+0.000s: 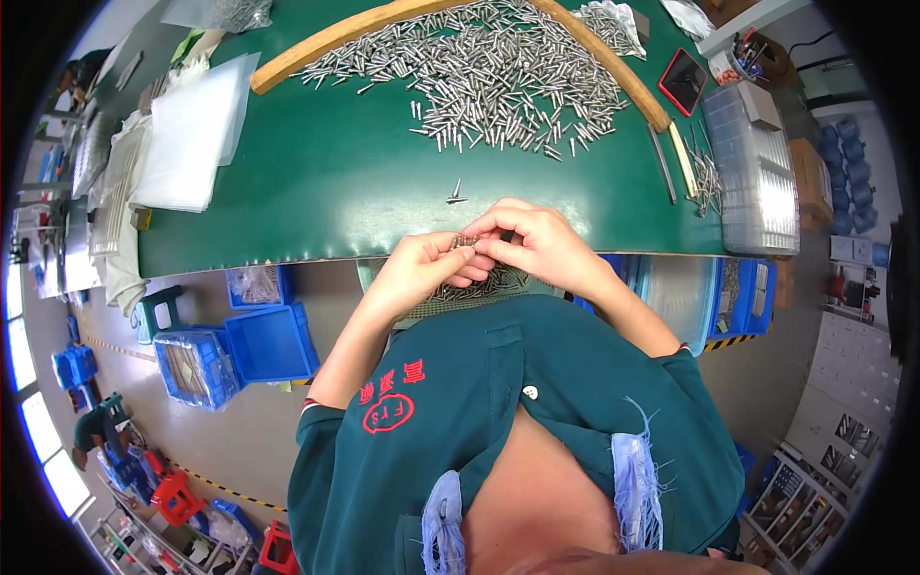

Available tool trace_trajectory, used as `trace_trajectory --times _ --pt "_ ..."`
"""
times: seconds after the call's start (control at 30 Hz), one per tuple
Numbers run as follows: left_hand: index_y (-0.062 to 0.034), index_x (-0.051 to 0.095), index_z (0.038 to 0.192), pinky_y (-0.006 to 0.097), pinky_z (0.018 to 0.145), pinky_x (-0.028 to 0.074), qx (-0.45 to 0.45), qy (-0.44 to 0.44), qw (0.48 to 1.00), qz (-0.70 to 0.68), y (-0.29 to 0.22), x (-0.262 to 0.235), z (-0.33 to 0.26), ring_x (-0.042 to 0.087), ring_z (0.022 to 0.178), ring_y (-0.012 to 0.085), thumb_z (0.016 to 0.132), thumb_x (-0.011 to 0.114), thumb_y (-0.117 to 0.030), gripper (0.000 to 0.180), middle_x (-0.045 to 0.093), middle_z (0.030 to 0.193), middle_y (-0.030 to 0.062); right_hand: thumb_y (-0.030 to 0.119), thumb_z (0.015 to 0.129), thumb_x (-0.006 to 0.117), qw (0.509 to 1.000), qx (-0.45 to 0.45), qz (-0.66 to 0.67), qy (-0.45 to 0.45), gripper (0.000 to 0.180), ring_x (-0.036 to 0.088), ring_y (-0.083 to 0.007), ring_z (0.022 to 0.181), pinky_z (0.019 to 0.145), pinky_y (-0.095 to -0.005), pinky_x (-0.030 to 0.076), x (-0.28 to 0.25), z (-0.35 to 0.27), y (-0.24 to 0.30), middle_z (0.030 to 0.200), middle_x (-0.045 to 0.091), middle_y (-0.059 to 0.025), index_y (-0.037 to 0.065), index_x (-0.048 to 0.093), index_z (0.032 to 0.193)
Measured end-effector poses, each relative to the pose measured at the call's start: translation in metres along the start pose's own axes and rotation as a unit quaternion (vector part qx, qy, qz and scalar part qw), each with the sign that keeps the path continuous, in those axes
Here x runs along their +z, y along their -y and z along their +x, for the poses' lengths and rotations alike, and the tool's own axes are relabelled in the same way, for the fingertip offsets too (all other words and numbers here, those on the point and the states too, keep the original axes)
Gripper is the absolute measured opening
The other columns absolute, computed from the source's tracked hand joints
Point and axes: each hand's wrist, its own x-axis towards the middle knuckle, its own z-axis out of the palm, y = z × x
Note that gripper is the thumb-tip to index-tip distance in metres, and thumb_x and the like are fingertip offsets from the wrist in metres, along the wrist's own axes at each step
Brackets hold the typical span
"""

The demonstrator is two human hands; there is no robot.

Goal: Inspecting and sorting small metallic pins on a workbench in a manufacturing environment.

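Note:
My left hand (422,272) is closed round several small metal parts (466,241), just off the table's near edge. My right hand (539,241) meets it there, thumb and fingers pinched together at the left fingertips; what lies in that pinch is too small to make out. Below both hands a green basket (436,306) rests at my lap, with many small metal parts (489,285) in it. Two slim pointed metal pins (456,194) lie on the green table (316,192) just beyond my hands.
A large heap of metal pins (508,77) spreads at the back between wooden strips (613,67). Clear plastic sheets (192,134) lie at left. At right are a red-edged phone (682,82), thin rods (707,177) and a clear plastic case (752,192). Blue bins (273,343) stand below.

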Motion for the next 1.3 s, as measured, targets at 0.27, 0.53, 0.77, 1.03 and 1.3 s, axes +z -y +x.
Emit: trace_trajectory --times 0.27,0.53,0.77,1.03,1.3 --pt "0.0036 0.061 0.113 0.027 0.078 0.054 -0.014 -0.013 1.0 -0.008 -0.005 0.002 0.0 0.068 0.089 0.0174 0.097 0.051 -0.019 0.03 0.069 0.097 0.0133 0.01 0.088 0.064 0.996 0.037 0.077 -0.016 0.022 0.061 -0.0104 0.079 0.069 -0.0248 0.05 0.0 0.0 -0.002 0.089 0.064 -0.0032 0.007 0.067 0.109" --pt "0.0039 0.062 0.11 0.027 0.077 0.054 -0.024 -0.019 0.999 -0.009 -0.005 0.003 -0.002 0.068 0.088 0.0175 0.097 0.05 -0.018 0.028 0.069 0.099 0.0135 0.01 0.088 0.063 0.99 0.069 0.121 -0.017 0.02 0.059 -0.0086 0.076 0.068 -0.024 0.048 0.001 -0.001 0.0 0.086 0.063 -0.0026 0.006 0.068 0.107" --pt "0.0033 0.062 0.109 0.027 0.077 0.054 -0.024 -0.021 0.999 -0.002 -0.009 0.005 -0.003 0.068 0.088 0.0169 0.097 0.051 -0.018 0.027 0.069 0.1 0.0131 0.011 0.088 0.063 0.992 0.077 0.096 -0.024 0.016 0.059 -0.0099 0.075 0.067 -0.025 0.047 -0.001 0.0 0.003 0.085 0.063 -0.0034 0.006 0.07 0.102" --pt "0.0034 0.063 0.108 0.025 0.076 0.054 -0.005 -0.033 0.999 0.017 -0.003 0.002 0.001 0.068 0.087 0.0149 0.096 0.053 -0.015 0.024 0.07 0.098 0.011 0.009 0.088 0.063 0.989 0.065 0.136 -0.007 0.032 0.06 -0.0087 0.082 0.073 -0.0236 0.05 -0.001 -0.001 0.0 0.094 0.064 -0.0036 0.008 0.062 0.119" --pt "0.0043 0.062 0.108 0.026 0.076 0.055 0.01 -0.056 0.99 0.127 0.002 0.001 0.004 0.068 0.085 0.0146 0.095 0.055 -0.013 0.023 0.07 0.092 0.0104 0.007 0.086 0.065 0.996 0.019 0.086 -0.023 0.027 0.06 -0.0082 0.081 0.071 -0.0228 0.05 0.004 0.0 0.004 0.095 0.063 -0.0028 0.007 0.065 0.113"
